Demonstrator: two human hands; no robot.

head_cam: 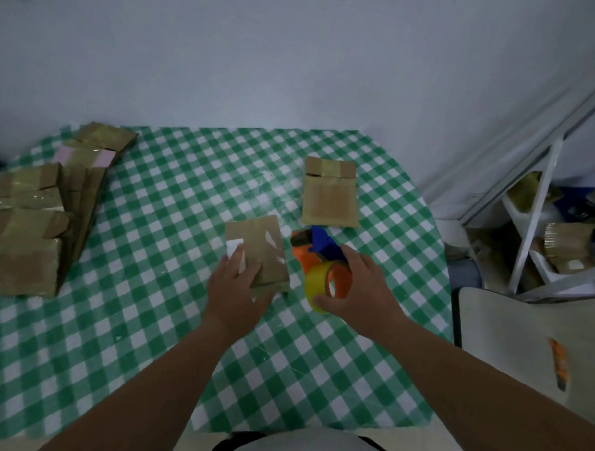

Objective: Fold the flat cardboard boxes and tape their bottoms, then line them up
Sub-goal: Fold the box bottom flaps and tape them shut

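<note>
Checked green tablecloth [151, 321] covers table; pale wall [295, 56] behind.

Green-and-white checked tablecloth [151, 321], brown cardboard boxes [258, 254], orange-and-blue tape dispenser [317, 248], yellow tape roll [317, 281]

2 cardboard boxes [256, 254] lying mid tabletop [150, 338], 1 stack of boxes [29, 222] sitting far left w/ approx 6+, exact no. unclear, 1 tape dispenser [317, 259], 2 hands [235, 287] showing
</note>
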